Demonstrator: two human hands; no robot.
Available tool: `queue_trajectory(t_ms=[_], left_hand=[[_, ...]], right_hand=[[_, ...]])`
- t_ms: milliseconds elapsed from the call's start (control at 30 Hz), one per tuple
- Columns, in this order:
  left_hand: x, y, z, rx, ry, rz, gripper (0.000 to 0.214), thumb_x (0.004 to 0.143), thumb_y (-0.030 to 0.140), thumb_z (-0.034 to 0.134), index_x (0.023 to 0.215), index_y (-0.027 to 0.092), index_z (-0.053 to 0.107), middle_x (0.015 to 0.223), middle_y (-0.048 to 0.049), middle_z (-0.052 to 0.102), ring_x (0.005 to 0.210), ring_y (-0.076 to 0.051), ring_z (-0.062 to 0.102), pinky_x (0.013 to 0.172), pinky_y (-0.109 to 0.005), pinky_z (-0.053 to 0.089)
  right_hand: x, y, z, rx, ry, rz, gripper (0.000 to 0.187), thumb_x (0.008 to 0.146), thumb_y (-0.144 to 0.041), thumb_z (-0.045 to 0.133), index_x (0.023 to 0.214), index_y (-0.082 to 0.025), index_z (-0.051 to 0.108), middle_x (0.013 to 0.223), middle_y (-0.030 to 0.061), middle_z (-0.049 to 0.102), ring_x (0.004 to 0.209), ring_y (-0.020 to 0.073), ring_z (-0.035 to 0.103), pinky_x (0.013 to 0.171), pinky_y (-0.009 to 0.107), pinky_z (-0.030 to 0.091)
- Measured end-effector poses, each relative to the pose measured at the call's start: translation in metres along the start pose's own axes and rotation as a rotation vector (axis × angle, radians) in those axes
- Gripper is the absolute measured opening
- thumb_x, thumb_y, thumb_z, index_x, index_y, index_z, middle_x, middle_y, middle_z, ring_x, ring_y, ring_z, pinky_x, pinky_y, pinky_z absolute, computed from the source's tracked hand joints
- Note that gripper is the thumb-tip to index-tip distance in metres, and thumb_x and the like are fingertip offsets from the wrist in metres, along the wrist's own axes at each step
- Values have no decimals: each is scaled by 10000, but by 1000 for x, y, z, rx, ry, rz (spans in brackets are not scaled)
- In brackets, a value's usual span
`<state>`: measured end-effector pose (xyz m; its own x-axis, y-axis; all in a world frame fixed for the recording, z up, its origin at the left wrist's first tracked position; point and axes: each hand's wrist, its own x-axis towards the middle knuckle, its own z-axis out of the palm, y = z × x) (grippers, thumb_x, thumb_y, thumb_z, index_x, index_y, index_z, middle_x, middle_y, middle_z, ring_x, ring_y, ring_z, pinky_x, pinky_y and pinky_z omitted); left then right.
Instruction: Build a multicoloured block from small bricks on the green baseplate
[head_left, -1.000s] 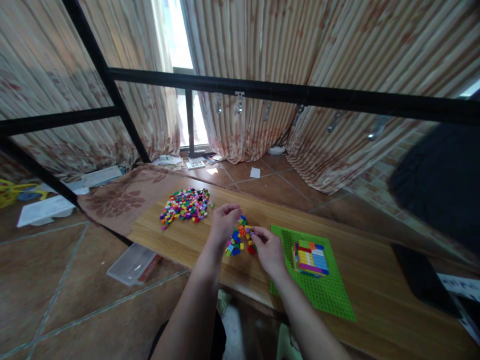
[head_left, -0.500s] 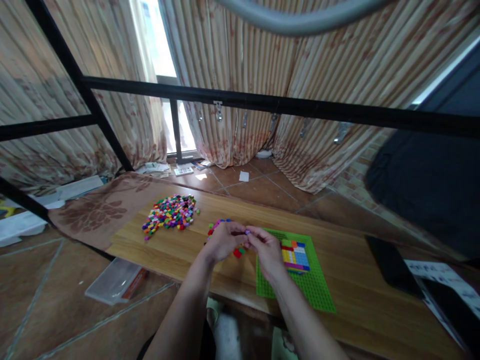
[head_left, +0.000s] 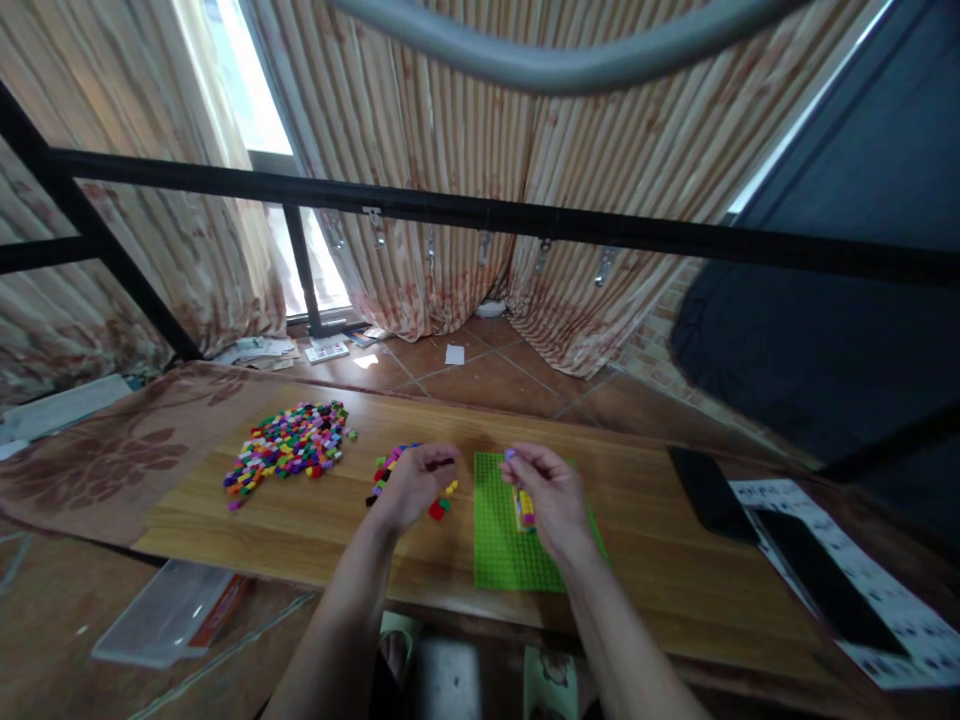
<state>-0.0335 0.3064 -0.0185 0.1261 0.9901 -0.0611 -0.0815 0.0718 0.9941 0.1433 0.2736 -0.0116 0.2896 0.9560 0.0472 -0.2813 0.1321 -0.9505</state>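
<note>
- Head view: my right hand (head_left: 553,492) pinches a small purple toy brick (head_left: 510,455) between the tips of the thumb and finger; the other fingers bend behind it.
- My left hand (head_left: 412,485) is half open, with the fingers loosely curved, and I see nothing held in it.
- What could go wrong, in my judgement: the purple brick is small and only its edge is pinched, so a little too much pressure could make it jump out and fall.
- My right hand also covers a large part of the built brick block (head_left: 524,510); because of this poor sight, I could set a brick one row wrong, or knock the block with my knuckles.
- My left wrist is close to the small group of loose bricks (head_left: 386,467), so a careless sweep could scatter them on the wooden table (head_left: 660,590).
- As for position, the purple brick is at the left end of my right hand, and in this view it appears over the far part of the green baseplate (head_left: 491,545).
- The block sits on this baseplate, on the near side of the purple brick, partly hidden by my right hand; whether they touch, I cannot tell.
- The large brick pile (head_left: 289,445) lies well apart, to the left of both hands.
</note>
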Motion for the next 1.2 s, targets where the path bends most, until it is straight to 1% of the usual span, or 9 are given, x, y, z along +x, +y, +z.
queue_trajectory(t_ms=[100, 233, 333, 467, 667, 867, 1000, 1100, 1200], left_hand=[[2, -3, 8, -1, 11, -19, 185, 588, 229, 711, 755, 149, 725, 666, -38, 673, 615, -143, 595, 588, -245, 473], [2, -2, 24, -42, -19, -43, 145, 598, 221, 684, 724, 154, 713, 630, -20, 648, 586, -121, 565, 583, -231, 445], [4, -2, 37, -40, -42, -45, 159, 604, 228, 681, 740, 156, 722, 637, -17, 648, 620, -129, 572, 616, -237, 448], [6, -5, 51, 33, -62, 0, 199, 601, 212, 681, 784, 161, 741, 696, -17, 670, 660, -137, 575, 632, -236, 440], [9, -4, 60, 95, -74, 34, 189, 600, 179, 669, 769, 170, 752, 707, -11, 685, 678, -138, 584, 659, -235, 428], [14, -5, 43, 101, 22, 45, 163, 586, 205, 689, 736, 172, 746, 687, -23, 693, 664, -159, 602, 641, -249, 447], [18, -9, 23, 165, 86, 88, 170, 584, 199, 676, 736, 165, 744, 659, -28, 690, 623, -163, 596, 592, -245, 444], [17, -9, 4, 308, 194, 132, 186, 600, 176, 654, 762, 152, 741, 686, -34, 699, 646, -168, 609, 617, -250, 461], [11, -1, -17, 516, 282, 111, 209, 660, 163, 600, 813, 135, 739, 696, -34, 699, 654, -154, 606, 603, -227, 445]], right_hand=[[11, -13, -41, -104, 125, -78, 267, 611, -370, 800, 810, -211, 723, 739, 3, 707, 681, 142, 658, 665, 299, 536], [20, -18, -88, -350, 184, -123, 250, 609, -370, 787, 779, -196, 726, 732, 26, 719, 688, 175, 652, 701, 353, 532], [19, -13, -105, -511, 120, -156, 227, 653, -379, 739, 789, -198, 733, 788, 49, 736, 750, 206, 665, 767, 392, 522], [15, -7, -110, -679, 18, -193, 204, 716, -361, 681, 849, -217, 740, 857, 55, 745, 811, 223, 675, 808, 402, 511], [13, -9, -108, -752, -22, -221, 185, 766, -341, 635, 857, -217, 737, 848, 53, 742, 793, 220, 681, 787, 387, 519], [6, -11, -96, -690, -22, -236, 206, 785, -370, 637, 884, -215, 731, 867, 50, 728, 791, 212, 663, 762, 359, 517], [-17, -4, -58, -666, -156, -290, 170, 839, -318, 581, 899, -231, 714, 898, 37, 703, 815, 191, 647, 727, 310, 507], [-37, 7, -21, -811, -385, -338, 199, 865, -191, 509, 904, -246, 696, 852, 25, 676, 801, 178, 637, 725, 296, 487], [-47, 22, 5, -1006, -480, -333, 246, 863, -112, 468, 897, -228, 682, 871, 38, 666, 827, 186, 631, 752, 298, 466]])
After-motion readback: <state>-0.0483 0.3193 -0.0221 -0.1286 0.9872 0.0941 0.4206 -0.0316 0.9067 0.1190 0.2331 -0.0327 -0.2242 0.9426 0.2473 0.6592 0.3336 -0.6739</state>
